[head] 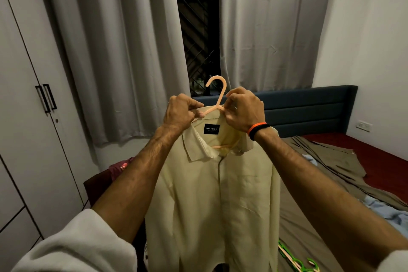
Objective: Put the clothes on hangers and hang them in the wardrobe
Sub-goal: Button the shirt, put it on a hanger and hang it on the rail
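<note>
1. The left hand (180, 110) is pinching the shirt's collar with curled fingers, in the middle of the frame.
2. The right hand (241, 109) is curling tight around the peach hanger (217, 95) and the collar beside it.
3. The pale yellow shirt (212, 201) is hanging down from the hanger. It looks soft, light and floppy, so holding the stiff hook is likely best.
4. The wardrobe (33, 106) is standing closed at the left.

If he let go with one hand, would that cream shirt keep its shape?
Probably not: the shirt hangs limp and creased, so it looks floppy and light. The thin hanger seems stiff, and likely carries it, though it might tilt.
</note>
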